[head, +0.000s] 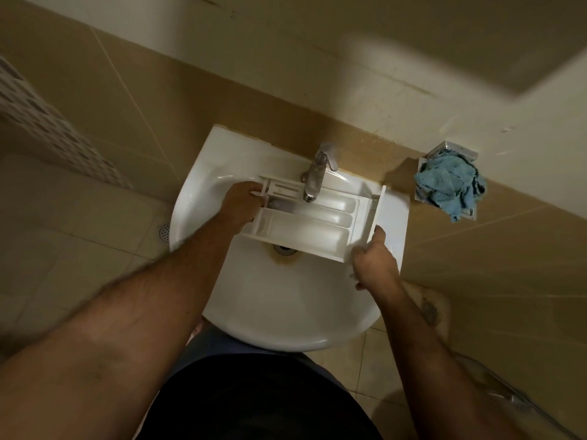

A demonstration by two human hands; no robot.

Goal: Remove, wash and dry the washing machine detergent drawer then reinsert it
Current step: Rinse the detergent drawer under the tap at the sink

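A home bathroom: white washbasin (286, 300) with tap (317, 173) at twelve o'clock, beige wall tiles (111, 100), floor drain (165, 231) at nine.

Bare, hairy forearms with no sleeves above the left hand (243, 201) and right hand (374, 265). No rings or watch behind the fingers. Dark shirt (254, 398) over blue shorts (209, 344).

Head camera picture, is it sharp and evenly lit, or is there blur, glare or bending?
Head view: dim, warm light; the wide lens bends the wall lines; forearms and upper-right wall smear with blur; soft glare on the sink rim; detergent drawer, left hand and right hand fairly clear.
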